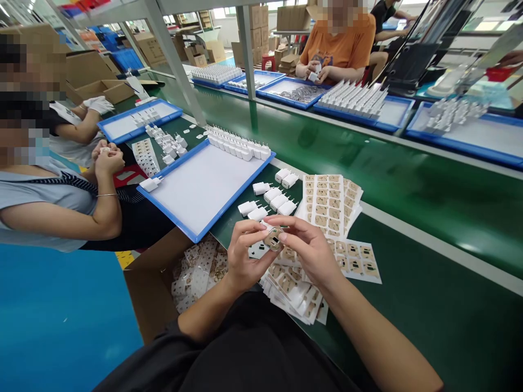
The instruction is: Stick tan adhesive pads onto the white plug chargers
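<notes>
My left hand (pixel 248 251) holds a white plug adapter with a tan sticker (pixel 274 238) on its face, thumb and fingers closed round it. From the other side my right hand (pixel 308 247) pinches the same adapter near the sticker. Several white adapters (pixel 279 200) with metal pins lie on the green table just beyond my hands. Sheets of tan stickers (pixel 328 198) spread beside and under my right hand, with a smaller sheet (pixel 357 258) to its right.
A blue-rimmed tray (pixel 204 185) with a row of adapters stands ahead left. Below it, a cardboard box (pixel 147 294) holds used sheets. People work at left and across the green belt (pixel 392 179), near more trays (pixel 368 111).
</notes>
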`<state>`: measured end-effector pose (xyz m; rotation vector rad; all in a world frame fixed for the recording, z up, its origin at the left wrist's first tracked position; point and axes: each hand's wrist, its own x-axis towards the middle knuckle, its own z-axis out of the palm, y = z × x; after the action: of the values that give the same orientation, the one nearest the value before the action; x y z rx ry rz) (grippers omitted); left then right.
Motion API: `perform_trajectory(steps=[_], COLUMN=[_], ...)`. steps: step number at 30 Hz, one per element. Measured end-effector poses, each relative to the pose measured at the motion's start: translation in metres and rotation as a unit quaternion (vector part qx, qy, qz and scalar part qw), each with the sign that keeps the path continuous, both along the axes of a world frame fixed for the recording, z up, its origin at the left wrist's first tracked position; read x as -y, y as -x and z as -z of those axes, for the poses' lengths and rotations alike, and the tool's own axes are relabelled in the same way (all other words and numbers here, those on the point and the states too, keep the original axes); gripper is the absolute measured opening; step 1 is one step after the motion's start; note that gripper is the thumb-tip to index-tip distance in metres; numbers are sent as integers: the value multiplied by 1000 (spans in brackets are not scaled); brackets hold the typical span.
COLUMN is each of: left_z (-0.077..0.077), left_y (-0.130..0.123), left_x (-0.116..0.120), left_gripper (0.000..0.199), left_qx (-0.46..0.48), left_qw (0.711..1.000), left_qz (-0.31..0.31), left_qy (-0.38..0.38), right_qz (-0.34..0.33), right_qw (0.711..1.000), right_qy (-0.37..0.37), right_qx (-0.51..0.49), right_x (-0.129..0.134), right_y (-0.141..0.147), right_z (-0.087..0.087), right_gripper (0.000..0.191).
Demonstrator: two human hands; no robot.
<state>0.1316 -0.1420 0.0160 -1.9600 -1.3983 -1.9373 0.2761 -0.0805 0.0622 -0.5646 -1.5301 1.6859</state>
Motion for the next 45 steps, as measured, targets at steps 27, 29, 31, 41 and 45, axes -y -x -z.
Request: perform_trajectory(steps=[27, 29, 31, 41, 45], left_z=[27, 29, 32, 19, 1], left_y=[108, 109, 110, 103, 61], left_x=[-57, -67, -69, -32, -18], left_gripper=[34, 33, 31, 31, 35], left_qx=[-40, -70, -80, -3, 100], left_qw=[905, 894, 890, 918, 904], left_qz=[-211, -210, -202, -134, 130], left_qy=[367, 389, 400, 373, 396], right_qz=[173, 172, 172, 139, 99], right_qw=[959, 958, 956, 948, 941], right_qy=[-175, -181, -187, -220, -255], right_qx=[137, 141, 145, 183, 197], right_x=[-28, -29, -31, -32, -22], right_y=[-18, -19, -19, -10, -1], right_z=[2, 1, 1, 11, 18], right_gripper=[12, 13, 13, 13, 11])
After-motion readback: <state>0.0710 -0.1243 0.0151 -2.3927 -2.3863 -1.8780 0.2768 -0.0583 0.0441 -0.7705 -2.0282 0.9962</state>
